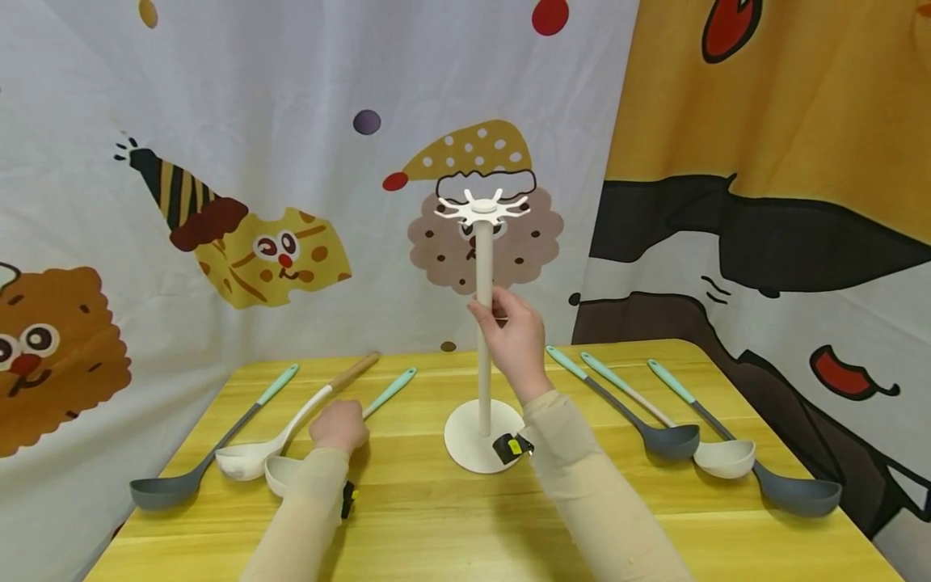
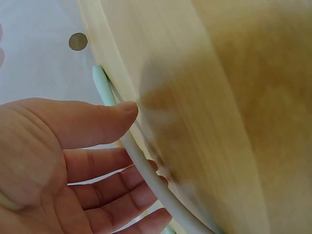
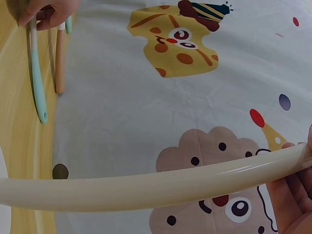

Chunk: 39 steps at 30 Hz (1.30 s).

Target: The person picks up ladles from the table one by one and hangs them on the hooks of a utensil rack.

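Observation:
My left hand (image 1: 340, 426) is at the cream ladle (image 1: 282, 475) with a mint handle end, the innermost on the left side. In the left wrist view its thumb and fingers (image 2: 105, 168) close around the ladle's handle (image 2: 155, 183), which lies low along the tabletop. With my right hand (image 1: 515, 335) I grip the pole (image 1: 483, 267) of a white utensil stand, partway up. The stand's round base (image 1: 465, 440) rests on the table, and a hook ring (image 1: 483, 210) tops it with nothing hanging there. The right wrist view shows the fingers (image 3: 287, 195) around the pole.
Left of my hand lie a white ladle (image 1: 250, 459) with a wooden handle and a grey ladle (image 1: 169, 491). Rightward are a grey ladle (image 1: 671, 441), a cream ladle (image 1: 726, 458) and another grey ladle (image 1: 798, 495). A printed curtain (image 1: 305, 145) hangs behind the wooden table (image 1: 429, 525).

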Each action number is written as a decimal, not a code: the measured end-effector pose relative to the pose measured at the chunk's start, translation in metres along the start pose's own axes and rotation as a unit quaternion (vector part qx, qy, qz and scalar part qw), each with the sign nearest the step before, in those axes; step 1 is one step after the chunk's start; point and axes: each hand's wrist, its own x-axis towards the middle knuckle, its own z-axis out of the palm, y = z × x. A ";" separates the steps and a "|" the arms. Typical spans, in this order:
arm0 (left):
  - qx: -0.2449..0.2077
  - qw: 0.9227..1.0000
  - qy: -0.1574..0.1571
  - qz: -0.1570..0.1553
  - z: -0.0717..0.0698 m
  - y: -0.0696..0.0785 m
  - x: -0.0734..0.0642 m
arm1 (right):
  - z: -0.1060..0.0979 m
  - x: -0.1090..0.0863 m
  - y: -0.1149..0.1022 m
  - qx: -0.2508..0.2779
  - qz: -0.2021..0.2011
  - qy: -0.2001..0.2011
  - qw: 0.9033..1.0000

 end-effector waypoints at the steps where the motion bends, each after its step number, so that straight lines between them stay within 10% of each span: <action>1: 0.000 1.000 -0.001 0.000 0.000 0.000 0.000 | 0.000 0.000 0.000 0.000 0.001 0.000 1.000; 39: 0.010 0.999 0.022 0.029 0.006 -0.005 0.007 | 0.000 -0.001 0.001 0.006 0.001 0.001 1.000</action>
